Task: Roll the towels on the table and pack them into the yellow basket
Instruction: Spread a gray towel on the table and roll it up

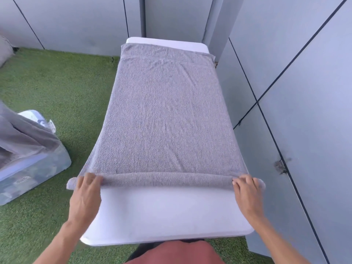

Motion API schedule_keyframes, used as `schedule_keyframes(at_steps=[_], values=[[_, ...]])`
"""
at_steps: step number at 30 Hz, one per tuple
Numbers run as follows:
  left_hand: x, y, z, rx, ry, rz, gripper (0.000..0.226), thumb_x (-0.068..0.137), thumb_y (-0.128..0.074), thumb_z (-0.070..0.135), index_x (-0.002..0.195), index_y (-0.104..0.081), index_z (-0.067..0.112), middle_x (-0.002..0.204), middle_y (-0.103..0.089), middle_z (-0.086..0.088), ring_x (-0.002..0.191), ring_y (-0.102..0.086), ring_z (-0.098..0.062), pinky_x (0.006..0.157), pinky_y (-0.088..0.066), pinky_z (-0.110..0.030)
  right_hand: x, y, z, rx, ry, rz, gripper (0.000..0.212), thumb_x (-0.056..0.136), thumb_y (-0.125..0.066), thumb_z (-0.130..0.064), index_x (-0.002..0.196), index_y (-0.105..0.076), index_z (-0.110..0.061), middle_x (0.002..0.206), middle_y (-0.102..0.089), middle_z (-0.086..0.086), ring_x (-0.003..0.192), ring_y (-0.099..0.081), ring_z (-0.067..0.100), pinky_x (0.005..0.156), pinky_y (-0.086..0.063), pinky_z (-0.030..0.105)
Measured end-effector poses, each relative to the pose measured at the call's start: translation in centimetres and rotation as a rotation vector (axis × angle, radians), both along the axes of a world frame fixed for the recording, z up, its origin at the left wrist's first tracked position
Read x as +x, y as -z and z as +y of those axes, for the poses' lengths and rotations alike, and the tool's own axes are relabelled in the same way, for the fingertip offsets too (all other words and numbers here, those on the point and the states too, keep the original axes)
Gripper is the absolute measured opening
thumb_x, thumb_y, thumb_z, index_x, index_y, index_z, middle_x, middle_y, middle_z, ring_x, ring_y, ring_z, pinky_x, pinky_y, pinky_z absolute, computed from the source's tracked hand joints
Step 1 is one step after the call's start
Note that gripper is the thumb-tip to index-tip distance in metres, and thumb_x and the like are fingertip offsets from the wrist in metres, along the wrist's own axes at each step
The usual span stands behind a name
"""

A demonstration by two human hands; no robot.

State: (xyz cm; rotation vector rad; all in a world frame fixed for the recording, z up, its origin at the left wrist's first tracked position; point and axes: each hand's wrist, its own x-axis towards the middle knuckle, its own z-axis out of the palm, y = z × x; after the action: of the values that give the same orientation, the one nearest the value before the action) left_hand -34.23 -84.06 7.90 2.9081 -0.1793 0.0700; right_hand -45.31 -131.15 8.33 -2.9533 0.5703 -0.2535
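Towel (165,111) lay flat along table (167,212), near edge turned into thin roll (165,180). Left hand (85,195) and right hand (246,193) pressed on roll ends, fingers curled over it. Step: rolling, just begun. Next: even push from both ends, keeping roll tight. Yellow basket not in view.

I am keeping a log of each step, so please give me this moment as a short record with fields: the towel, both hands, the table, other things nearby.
towel: grey towel spread flat along the white table, near edge rolled into a thin roll
left hand: left hand on the roll's left end, fingers curled over it
right hand: right hand on the roll's right end, fingers curled over it
table: white table, bare in front of the roll
nearby: clear plastic bin on green turf at left, grey cloth draped over it
yellow basket: not in view
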Motion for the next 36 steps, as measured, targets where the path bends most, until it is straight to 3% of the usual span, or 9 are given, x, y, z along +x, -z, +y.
schedule_keyframes(at_steps=[4,6,11,16,19,23,25,30,36], values=[[-1.8,1.6,-0.2,0.026,0.099,0.053,0.059,0.073,-0.07,-0.005,0.129,-0.05,-0.002,0.127,-0.05,-0.017,0.119,-0.044,-0.037,0.083,-0.055,-0.048,-1.8,1.2,-0.1,0.118,-0.122,0.108,0.054,0.078,-0.077,-0.015,0.126,-0.057,0.001,0.122,-0.051,0.009,0.119,-0.039,0.023,0.104,-0.025,0.029],[-0.7,1.8,-0.2,-0.025,0.071,0.097,0.055,0.077,-0.066,-0.009,0.128,-0.05,-0.001,0.127,-0.05,-0.015,0.124,-0.043,-0.035,0.078,-0.057,-0.046,-0.9,1.3,-0.4,0.16,-0.114,0.138,0.054,0.074,-0.078,-0.004,0.123,-0.057,0.003,0.121,-0.051,0.013,0.117,-0.036,0.022,0.103,-0.025,0.029],[2.2,0.4,-0.6,0.017,-0.02,0.176,0.031,0.084,-0.049,-0.007,0.106,-0.057,0.012,0.107,-0.057,-0.001,0.11,-0.049,-0.026,0.052,-0.048,-0.04,3.0,0.2,-2.1,0.225,-0.075,0.325,0.031,0.082,-0.058,0.007,0.113,-0.062,0.002,0.113,-0.058,0.013,0.11,-0.051,0.034,0.098,-0.037,0.038],[2.8,-0.9,-0.1,0.156,-0.008,0.373,0.025,0.084,-0.038,-0.002,0.087,-0.051,0.019,0.09,-0.051,0.007,0.1,-0.052,-0.02,0.066,-0.04,-0.034,2.5,-1.9,-3.0,0.315,-0.16,0.528,0.021,0.091,-0.055,-0.009,0.109,-0.061,-0.015,0.099,-0.051,-0.005,0.101,-0.054,0.019,0.084,-0.036,0.026],[4.1,-1.4,0.5,0.115,-0.047,0.511,0.03,0.085,-0.042,0.006,0.096,-0.059,0.029,0.098,-0.059,0.008,0.09,-0.057,-0.019,0.069,-0.042,-0.031,2.3,-2.6,-3.9,0.544,-0.017,0.609,0.021,0.083,-0.061,-0.01,0.098,-0.066,-0.023,0.098,-0.064,-0.009,0.095,-0.061,0.014,0.079,-0.043,0.027],[5.5,-1.1,1.1,-0.096,-0.129,0.384,0.028,0.085,-0.061,0.017,0.111,-0.058,0.028,0.111,-0.061,-0.001,0.101,-0.059,-0.026,0.079,-0.05,-0.041,3.8,-2.1,-3.5,0.737,0.187,0.372,0.038,0.077,-0.06,0.002,0.103,-0.062,-0.026,0.103,-0.063,-0.004,0.096,-0.059,0.014,0.087,-0.047,0.032],[5.1,-0.8,0.7,-0.169,-0.156,0.188,0.017,0.083,-0.066,0.009,0.096,-0.065,0.02,0.102,-0.055,-0.007,0.097,-0.051,-0.033,0.075,-0.048,-0.048,3.9,-1.3,-2.2,0.689,0.194,0.187,0.036,0.074,-0.058,0.01,0.094,-0.063,-0.02,0.102,-0.063,0.006,0.095,-0.06,0.021,0.087,-0.045,0.031],[0.7,0.9,-0.4,0.017,0.026,-0.11,0.019,0.086,-0.05,0.005,0.099,-0.063,0.011,0.096,-0.06,-0.009,0.088,-0.049,-0.033,0.069,-0.04,-0.045,0.5,0.1,1.0,-0.051,0.043,0.022,0.033,0.065,-0.075,0.002,0.093,-0.073,-0.016,0.095,-0.06,0.004,0.092,-0.047,0.028,0.084,-0.036,0.041],[-0.6,2.8,-0.8,0.031,0.108,0.04,0.063,0.073,-0.063,-0.014,0.133,-0.046,-0.005,0.132,-0.049,-0.02,0.128,-0.04,-0.037,0.1,-0.045,-0.05,-0.7,1.6,1.5,-0.016,-0.028,0.093,0.062,0.069,-0.078,-0.012,0.127,-0.058,-0.002,0.116,-0.053,0.009,0.107,-0.044,0.031,0.099,-0.031,0.039]])
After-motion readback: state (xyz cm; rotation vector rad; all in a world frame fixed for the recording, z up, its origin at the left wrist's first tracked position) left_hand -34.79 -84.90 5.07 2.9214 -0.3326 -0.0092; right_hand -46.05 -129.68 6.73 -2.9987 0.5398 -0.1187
